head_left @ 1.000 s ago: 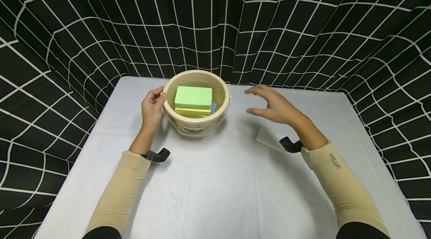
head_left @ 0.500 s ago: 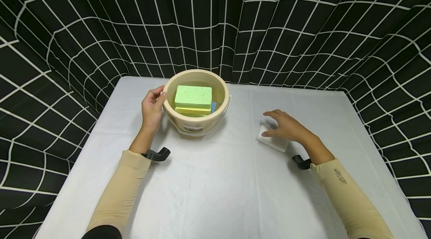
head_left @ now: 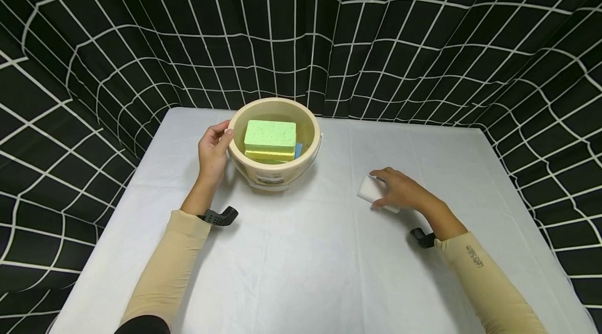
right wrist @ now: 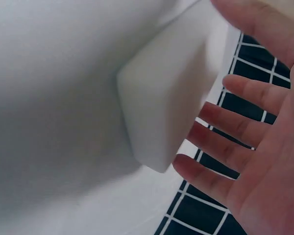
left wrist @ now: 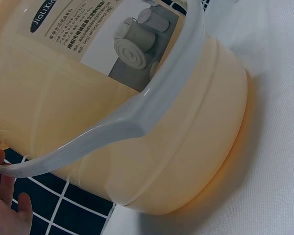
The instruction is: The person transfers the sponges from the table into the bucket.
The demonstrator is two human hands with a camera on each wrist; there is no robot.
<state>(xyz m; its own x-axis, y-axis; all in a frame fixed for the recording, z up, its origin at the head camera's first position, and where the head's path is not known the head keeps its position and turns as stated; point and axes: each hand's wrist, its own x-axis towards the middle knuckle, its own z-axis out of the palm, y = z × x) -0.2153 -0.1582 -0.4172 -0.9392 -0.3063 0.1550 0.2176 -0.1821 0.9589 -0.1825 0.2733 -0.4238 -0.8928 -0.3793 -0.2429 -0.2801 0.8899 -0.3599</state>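
In the head view a cream plastic bucket [head_left: 282,169] stands at the back of the table. My left hand [head_left: 213,153] holds its left side, thumb at the rim. In the left wrist view, fingertips [left wrist: 5,183] show near the end of the bucket's pale handle [left wrist: 122,122]. A green-and-yellow sponge [head_left: 270,138] rests inside, with something blue [head_left: 298,151] beside it. To the right, my right hand [head_left: 400,190] is low over a white block [head_left: 371,190] lying on the table. The right wrist view shows extended fingers [right wrist: 230,129] beside the white block.
A white cloth covers the table [head_left: 305,261]. Black curtain [head_left: 291,36] with a white grid hangs close behind and along both sides. A printed label [left wrist: 112,39] is on the bucket.
My right hand has moved right and down from beside the bucket to the white block, its thumb and fingers now at the block's sides. My left hand and the bucket have stayed put.
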